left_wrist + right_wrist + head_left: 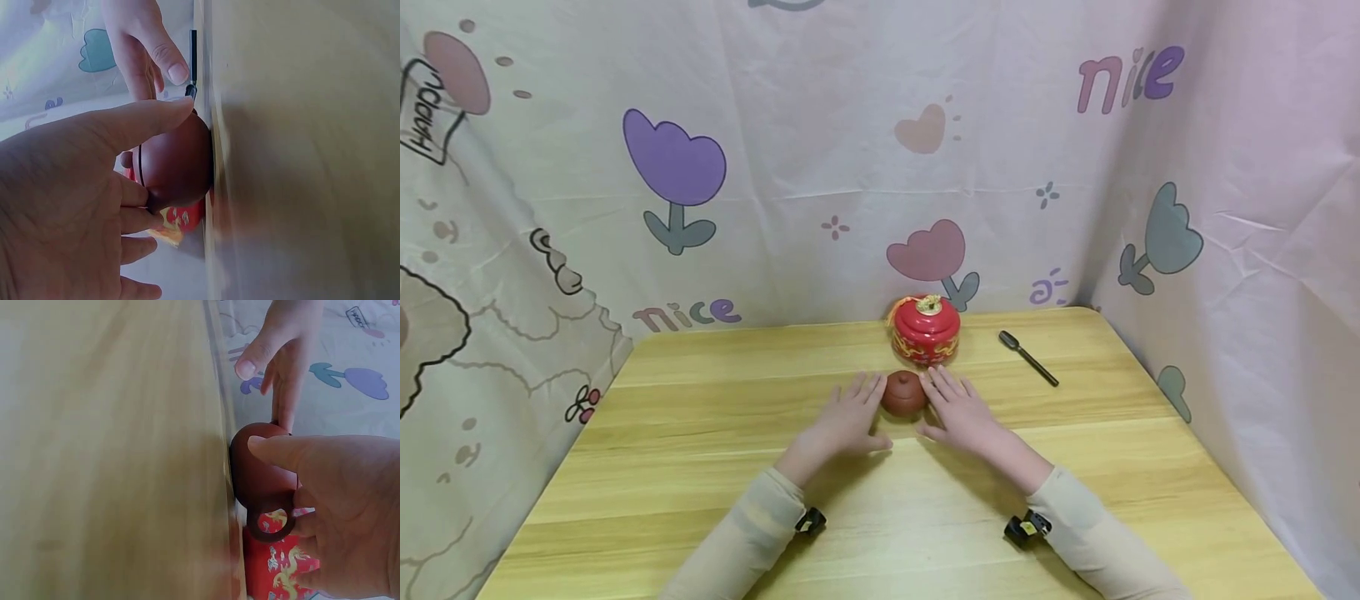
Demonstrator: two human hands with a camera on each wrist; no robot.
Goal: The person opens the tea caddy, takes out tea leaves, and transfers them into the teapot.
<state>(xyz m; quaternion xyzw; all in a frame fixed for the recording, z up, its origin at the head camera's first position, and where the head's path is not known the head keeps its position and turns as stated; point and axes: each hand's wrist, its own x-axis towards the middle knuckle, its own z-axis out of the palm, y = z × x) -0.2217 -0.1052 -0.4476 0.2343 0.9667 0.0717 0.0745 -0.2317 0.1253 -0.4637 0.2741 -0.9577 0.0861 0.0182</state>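
Observation:
A small reddish-brown clay teapot (904, 400) stands upright on the table between both hands. Its lid knob (127, 160) shows in the left wrist view, and its ring-shaped handle (269, 537) in the right wrist view. My left hand (848, 423) lies along the pot's left side, fingers extended and fingertips at its wall. On the opposite side, my right hand (964, 418) rests its straight fingers near the handle. Both thumbs are spread apart from the fingers, on the near side. Neither hand is curled round the pot.
Just behind the teapot sits a red lidded jar (927, 340) with gold dragon decoration and a yellow tassel. A dark, slim scoop-like tool (1030, 360) lies to the right on the wooden table (700, 433). Patterned curtains (805, 150) border the table.

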